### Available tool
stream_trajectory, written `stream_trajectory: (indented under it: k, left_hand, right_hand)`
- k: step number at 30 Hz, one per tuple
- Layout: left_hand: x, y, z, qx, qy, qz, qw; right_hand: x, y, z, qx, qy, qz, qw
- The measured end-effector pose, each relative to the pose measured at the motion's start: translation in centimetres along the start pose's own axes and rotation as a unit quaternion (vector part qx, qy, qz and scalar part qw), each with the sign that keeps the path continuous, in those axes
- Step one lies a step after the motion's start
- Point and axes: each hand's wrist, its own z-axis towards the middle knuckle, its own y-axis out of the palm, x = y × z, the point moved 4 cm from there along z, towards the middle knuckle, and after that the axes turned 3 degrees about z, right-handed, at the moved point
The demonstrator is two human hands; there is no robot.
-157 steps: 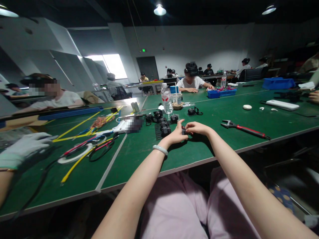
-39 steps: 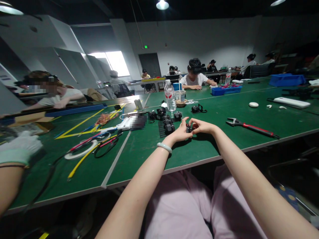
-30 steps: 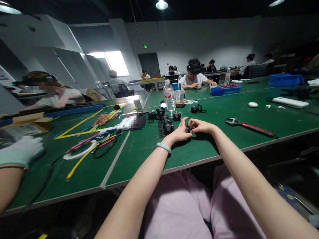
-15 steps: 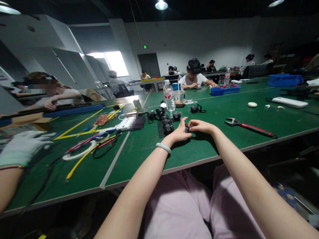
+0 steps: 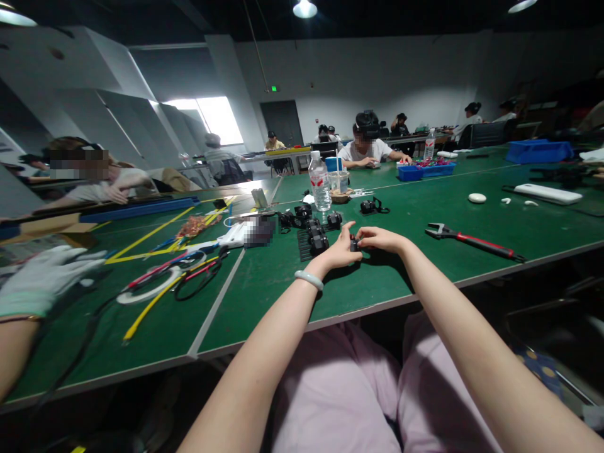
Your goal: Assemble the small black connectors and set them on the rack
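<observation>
A small blk part is held by both hands at once, on the near side of the clear bottle & slightly R of it. By the L hand it's gripped btw. thumb and curled fingers; by the R hand it's pinched w/ fingertips almost together. Exact contact is partly hidden.

Work on this pc is judged mid-way; it's too covered by fingers for any finish to be confirmed. A blk block cluster w/ a comb-like strip is seen just in front of the bottle, more blk pcs to its L, a looped blk pc to its R. None is touched; whether they're done or waiting can't be told.

Containers: a blue tray, beyond the bottle & R, is filled w/ small reddish-purple bits. A blue bin is placed far R of it, inside not shown. A cup w/ straw is stood just R of it, contents unclear. The bottle's own level can't be made out.
</observation>
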Motion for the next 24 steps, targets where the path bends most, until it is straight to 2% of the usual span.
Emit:
stream_trajectory:
  k: [24]
  left_hand:
    - [-0.18, -0.05, 0.04, -0.002, -0.011, 0.005, 1.000]
  right_hand:
    - [0.26, 0.04, -0.10, 0.017, 0.034, -0.011, 0.999]
